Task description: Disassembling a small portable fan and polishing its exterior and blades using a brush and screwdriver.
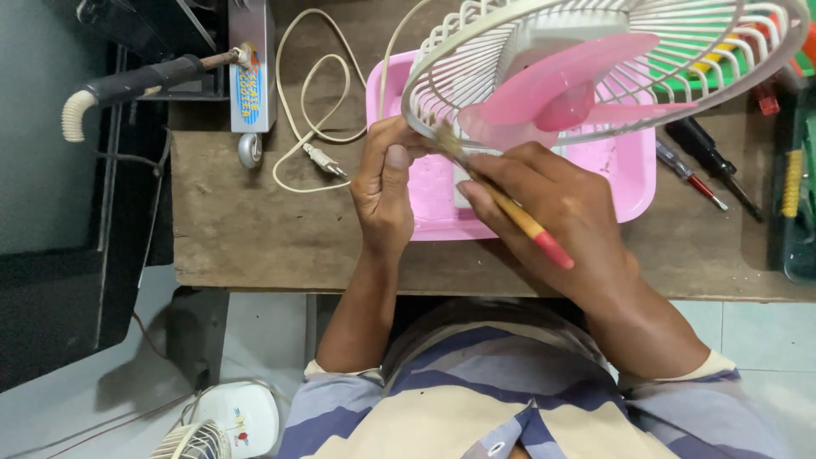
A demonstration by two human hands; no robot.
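The left hand [384, 189] pinches the fan [595, 72] by its grille rim; it looks light but bendable. The right hand [557, 223] fingers grip a thin brush [510, 212].

Blue-and-yellow label [247, 86] on grey device, bench's back-left

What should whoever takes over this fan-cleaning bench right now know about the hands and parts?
Left hand: grips the rim of the white fan grille, tilted over the pink tray.
Right hand: holds a small brush, bristles at the grille's rim.
Pink blades sit inside the grille. White power cord lies on the wooden bench; screwdrivers lie to the right.
Done: cannot tell how much is brushed.
Left: probably the remaining grille bars.
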